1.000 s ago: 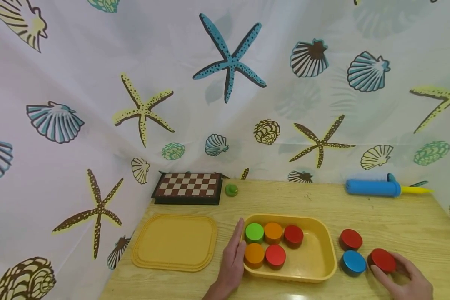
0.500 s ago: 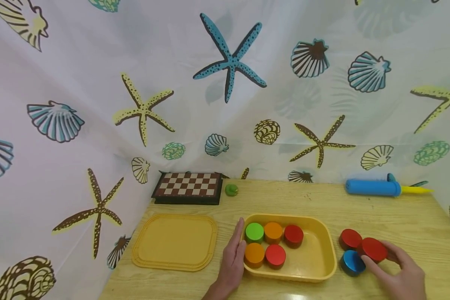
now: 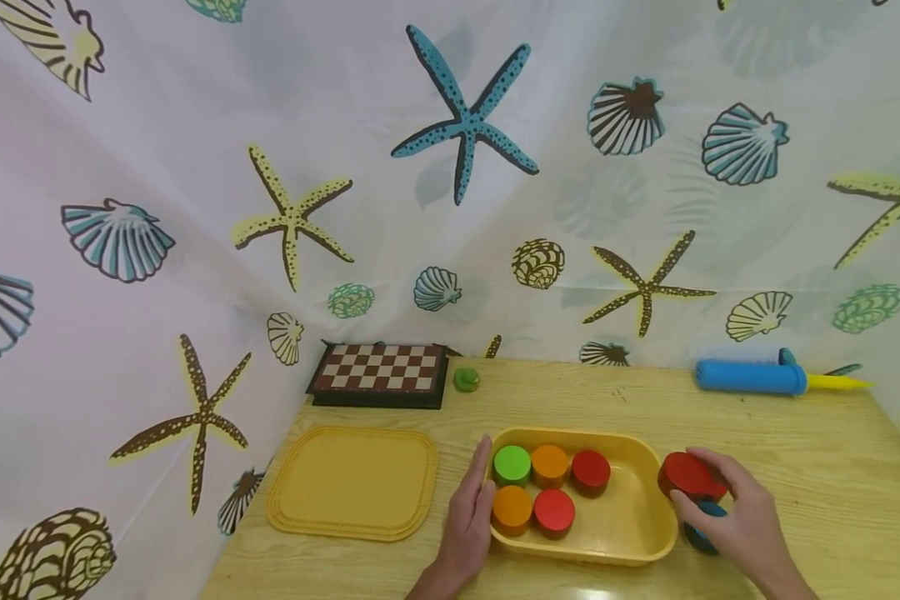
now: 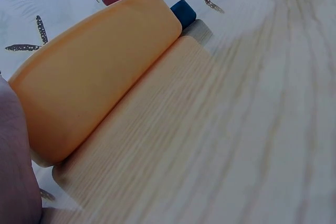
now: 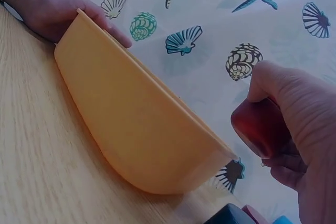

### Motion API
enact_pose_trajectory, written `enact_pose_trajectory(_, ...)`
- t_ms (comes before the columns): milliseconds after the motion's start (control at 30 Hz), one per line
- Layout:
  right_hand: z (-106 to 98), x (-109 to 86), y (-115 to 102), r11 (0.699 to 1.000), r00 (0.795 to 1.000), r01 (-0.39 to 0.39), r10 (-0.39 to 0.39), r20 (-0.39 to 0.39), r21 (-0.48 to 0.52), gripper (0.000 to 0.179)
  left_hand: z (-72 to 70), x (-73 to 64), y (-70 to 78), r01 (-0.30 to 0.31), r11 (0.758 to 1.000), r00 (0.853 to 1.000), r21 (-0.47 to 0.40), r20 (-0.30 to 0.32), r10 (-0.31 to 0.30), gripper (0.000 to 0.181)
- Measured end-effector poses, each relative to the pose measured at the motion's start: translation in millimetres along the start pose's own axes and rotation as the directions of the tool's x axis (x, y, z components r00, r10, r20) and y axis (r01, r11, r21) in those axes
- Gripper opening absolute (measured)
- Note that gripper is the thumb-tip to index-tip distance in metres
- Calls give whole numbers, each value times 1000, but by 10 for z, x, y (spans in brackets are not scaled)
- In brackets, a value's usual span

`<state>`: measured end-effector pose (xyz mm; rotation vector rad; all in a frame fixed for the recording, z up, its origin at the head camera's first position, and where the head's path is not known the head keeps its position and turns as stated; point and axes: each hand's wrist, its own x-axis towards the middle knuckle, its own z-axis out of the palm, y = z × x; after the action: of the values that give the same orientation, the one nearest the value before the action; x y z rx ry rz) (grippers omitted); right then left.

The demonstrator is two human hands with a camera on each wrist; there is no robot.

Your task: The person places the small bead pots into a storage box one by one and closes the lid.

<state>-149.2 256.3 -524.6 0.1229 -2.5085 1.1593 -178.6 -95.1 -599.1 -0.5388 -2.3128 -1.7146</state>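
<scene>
My left hand [image 3: 467, 510] rests with straight fingers against the left end of a yellow tub [image 3: 632, 510]. Inside the tub stand several round blocks: a green one [image 3: 512, 463], two orange ones [image 3: 550, 463] and two red ones [image 3: 591, 472]. My right hand [image 3: 746, 512] pinches another red round block [image 3: 682, 473] between thumb and fingers, raised at the tub's right rim. In the right wrist view this red block [image 5: 257, 127] is off the table, just outside the rim. Beneath the hand, a blue round block [image 3: 699, 540] and one more red block [image 3: 718, 488] are partly covered.
A flat yellow lid [image 3: 352, 483] lies left of the tub. Behind it sit a checkered game board [image 3: 378, 371] and a small green figure [image 3: 466, 380]. A blue pump with a yellow tip [image 3: 752, 377] lies at the back right, before a patterned cloth [image 3: 540, 150].
My right hand has lifted the red block off the table and carried it left, over the other red and the blue blocks, to the tub's right rim. The left hand has stayed put.
</scene>
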Motion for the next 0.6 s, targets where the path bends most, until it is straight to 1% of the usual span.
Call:
enact_pose_trajectory(100, 87, 62, -42, 998, 997, 60, -61, 42, 7, 53, -6, 2, 5, 4, 1000, 1000, 1, 3, -4, 53)
enact_pose_trajectory(167, 144, 107, -68, 996, 994, 87, -88, 68, 14, 53, -12, 0, 11, 13, 1000, 1000, 2, 7, -13, 53)
enact_pose_trajectory(267, 222, 174, -90, 994, 989, 109, -111, 99, 28, 53, -16, 2, 22, 19, 1000, 1000, 0, 11, -19, 53)
enact_pose_trajectory(500, 358, 272, -72, 984, 973, 175, -171, 152, -15, 58, -17, -2, 17, 29, 1000, 999, -5, 18, -29, 53)
enact_pose_trajectory(600, 393, 296, -70, 978, 966, 206, -199, 165, -27, 57, -22, -7, 19, 34, 999, 999, -8, 19, -34, 53)
